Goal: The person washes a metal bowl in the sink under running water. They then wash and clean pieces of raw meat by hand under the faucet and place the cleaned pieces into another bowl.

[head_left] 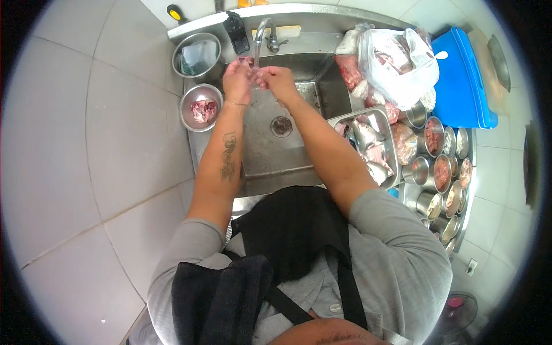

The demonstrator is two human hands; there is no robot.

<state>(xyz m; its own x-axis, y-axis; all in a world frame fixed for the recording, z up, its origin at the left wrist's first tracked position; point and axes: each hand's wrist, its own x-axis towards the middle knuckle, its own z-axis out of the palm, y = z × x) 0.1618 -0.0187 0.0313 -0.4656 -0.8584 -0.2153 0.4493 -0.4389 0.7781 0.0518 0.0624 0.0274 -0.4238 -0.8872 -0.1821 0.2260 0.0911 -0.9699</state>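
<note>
Under the tap (261,34), my left hand (236,84) grips a small pinkish-red raw piece (246,60), either fish or meat; I cannot tell which. My right hand (276,81) meets it from the right, its fingers pinched at the same piece. The fingers hide part of the piece. Both hands are above the far left part of the steel sink (261,152), whose drain (282,126) shows below them. Left of my left forearm stands a steel bowl (185,109) holding similar red and pink raw pieces (203,110).
A steel pot (175,60) and black phone-like object (236,33) stand back left. Right of the sink are a fish tray (395,144), a white plastic bag (411,86), bagged meat (348,70), a blue cooler (458,80) and several steel containers (441,172).
</note>
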